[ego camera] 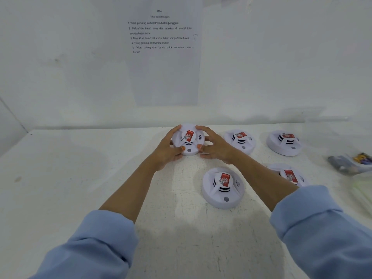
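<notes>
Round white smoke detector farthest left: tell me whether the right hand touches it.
Touching. Head view: the right hand grips the round white smoke detector by its rim.

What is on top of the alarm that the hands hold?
A red-and-white sticker sits on the alarm. The left hand and right hand cover its sides; its underside is hidden.

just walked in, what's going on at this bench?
A person in blue sleeves grips one white smoke detector by its rim with both hands, left hand and right hand, at the far side of the white table. Its housing looks closed. Four more detectors lie untouched to the right. A clear bag sits at the right edge, and a printed sheet hangs on the wall.
</notes>
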`<state>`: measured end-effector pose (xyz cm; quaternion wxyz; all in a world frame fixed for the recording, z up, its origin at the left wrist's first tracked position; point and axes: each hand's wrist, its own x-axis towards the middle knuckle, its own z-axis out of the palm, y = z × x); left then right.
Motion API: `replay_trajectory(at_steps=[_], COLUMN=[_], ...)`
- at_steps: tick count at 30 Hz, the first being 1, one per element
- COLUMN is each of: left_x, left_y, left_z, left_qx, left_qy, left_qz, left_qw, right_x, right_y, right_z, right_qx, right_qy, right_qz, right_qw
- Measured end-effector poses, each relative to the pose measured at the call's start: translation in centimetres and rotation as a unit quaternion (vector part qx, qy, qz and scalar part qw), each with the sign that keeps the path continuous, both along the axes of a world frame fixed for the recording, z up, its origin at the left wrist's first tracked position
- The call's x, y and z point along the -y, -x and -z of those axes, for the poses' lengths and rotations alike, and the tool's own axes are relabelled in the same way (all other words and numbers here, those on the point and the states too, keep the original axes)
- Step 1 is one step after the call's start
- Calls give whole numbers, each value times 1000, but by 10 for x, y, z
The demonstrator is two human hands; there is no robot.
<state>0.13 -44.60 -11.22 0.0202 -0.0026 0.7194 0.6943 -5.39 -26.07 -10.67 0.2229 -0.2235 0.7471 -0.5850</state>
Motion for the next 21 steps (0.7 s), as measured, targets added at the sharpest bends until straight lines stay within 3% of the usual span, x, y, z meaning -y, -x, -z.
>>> replay_trajectory(at_steps=[21], left_x=[-4], left_y=[-3], left_z=[-4], left_qx=[5], left_qy=[20], left_qz=[-8], left_qw=[1000], right_x=[1], right_y=[-3], right_z=[-4], right_qx=[1], right_qy=[-5], right_qz=[4], right_qw=[1000])
